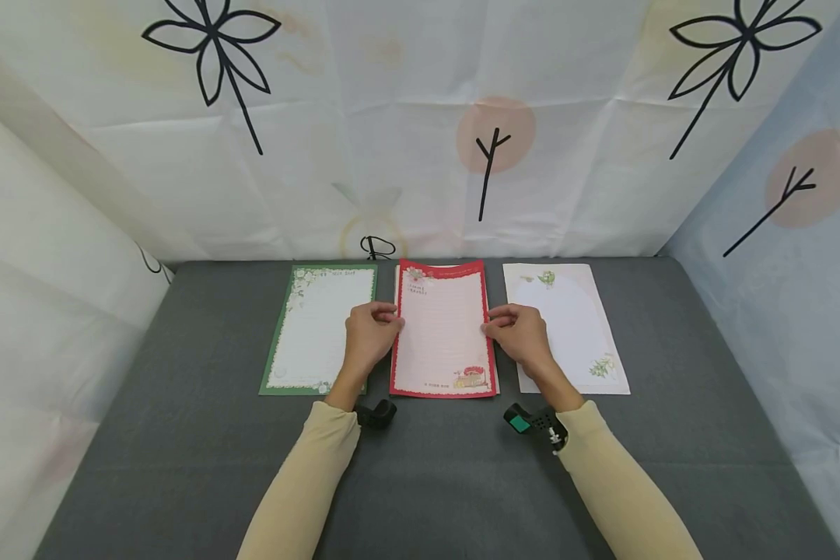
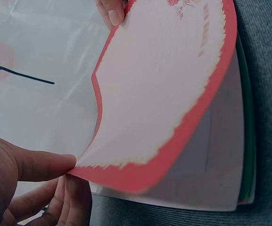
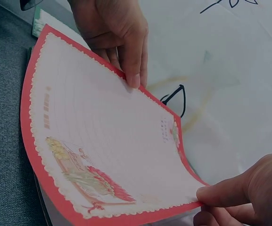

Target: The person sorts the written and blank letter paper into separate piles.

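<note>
Pinching at both side edges: one red-bordered sheet (image 1: pixel 444 330), held between left hand (image 1: pixel 372 336) and right hand (image 1: pixel 521 336), sides lifted above further paper (image 2: pixel 220 174), layers uncountable; one green-bordered sheet (image 1: pixel 315 327) on view, to its left, partly hidden by left hand; one sprig-printed sheet (image 1: pixel 570 330), to its right, partly hidden by right hand; one grey table (image 1: pixel 441 482), beneath all

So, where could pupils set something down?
Bare grey table lies left of the green-bordered sheet, right of the white sheet, and between the sleeves. Crowded: the middle, where the left hand and right hand hold the red-bordered sheet.
</note>
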Demonstrator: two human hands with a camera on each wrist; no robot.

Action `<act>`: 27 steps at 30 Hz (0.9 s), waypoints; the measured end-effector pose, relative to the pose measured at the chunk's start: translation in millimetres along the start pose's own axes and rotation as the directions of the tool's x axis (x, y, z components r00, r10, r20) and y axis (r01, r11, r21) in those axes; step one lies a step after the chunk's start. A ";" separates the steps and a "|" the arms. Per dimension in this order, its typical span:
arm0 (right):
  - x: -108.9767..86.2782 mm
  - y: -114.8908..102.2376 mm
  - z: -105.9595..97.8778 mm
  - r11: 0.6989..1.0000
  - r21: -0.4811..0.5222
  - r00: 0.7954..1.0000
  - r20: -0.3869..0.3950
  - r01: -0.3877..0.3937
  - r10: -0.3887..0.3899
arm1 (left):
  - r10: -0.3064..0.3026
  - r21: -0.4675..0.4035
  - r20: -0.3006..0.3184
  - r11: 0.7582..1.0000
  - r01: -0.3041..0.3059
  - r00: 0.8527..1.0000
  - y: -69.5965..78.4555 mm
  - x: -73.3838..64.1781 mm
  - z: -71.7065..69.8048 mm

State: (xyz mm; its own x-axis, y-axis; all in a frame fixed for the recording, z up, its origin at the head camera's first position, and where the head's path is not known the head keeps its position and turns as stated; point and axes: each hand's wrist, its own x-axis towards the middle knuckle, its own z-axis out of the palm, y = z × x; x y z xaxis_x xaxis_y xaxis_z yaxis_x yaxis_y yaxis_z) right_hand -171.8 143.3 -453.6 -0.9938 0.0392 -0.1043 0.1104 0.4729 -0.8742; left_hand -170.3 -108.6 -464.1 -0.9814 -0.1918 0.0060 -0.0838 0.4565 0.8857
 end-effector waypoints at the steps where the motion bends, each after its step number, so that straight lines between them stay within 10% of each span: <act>1: -0.1 -0.4 -0.2 1.000 0.007 1.000 0.002 -0.006 0.006 | -0.001 -0.003 0.003 1.000 0.001 1.000 0.4 0.0 -0.4; 27: -5.2 -18.2 0.7 0.991 0.137 0.998 0.060 0.002 -0.011 | 0.017 -0.048 0.020 0.999 -0.016 1.000 4.3 -0.5 -27.4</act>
State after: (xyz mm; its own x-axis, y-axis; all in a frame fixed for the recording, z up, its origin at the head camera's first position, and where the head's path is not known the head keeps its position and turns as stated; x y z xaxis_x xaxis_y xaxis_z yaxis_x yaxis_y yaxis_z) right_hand -168.6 133.8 -437.5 -0.9922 -0.0184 -0.1231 0.1091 0.3475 -0.9313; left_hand -165.4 -130.3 -447.6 -0.9859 -0.1671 0.0120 -0.0596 0.4169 0.9070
